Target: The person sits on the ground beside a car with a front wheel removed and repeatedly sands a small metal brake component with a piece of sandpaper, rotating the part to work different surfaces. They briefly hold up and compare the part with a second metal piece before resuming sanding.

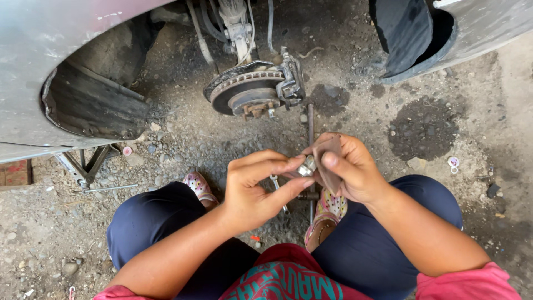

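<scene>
Person's squatting on the gravel ground [433,128] right in front of a car with the wheel off, so the brake disc [247,91] and its caliper [291,83] are just hanging out there in the open wheel arch.

Both hands meet in the middle, over the knees. The right hand [355,169] has a brownish flat piece, looks like a worn brake pad [327,161], with the thumb lying across its face and the fingers wrapped behind it, so that grip is clamped on the pad. The left hand [252,189] comes in from the side with thumb and fingertips pinched on a small shiny metal part [307,166], touching the pad's edge. Can't tell exactly what the little metal bit is, too small; might be a clip or a nut.

Down on the ground between the feet there's a long wrench [310,125] pointing up toward the disc, and a smaller spanner [276,186] partly hidden under the left hand. Patterned sandals [197,186] on the feet, dark blue trousers [144,222].

Off toward the left edge a scissor jack [83,164] sits under the silver car body [39,50]. Dark oily patch on the gravel to the right, with a small white ring [453,162] lying near it.
</scene>
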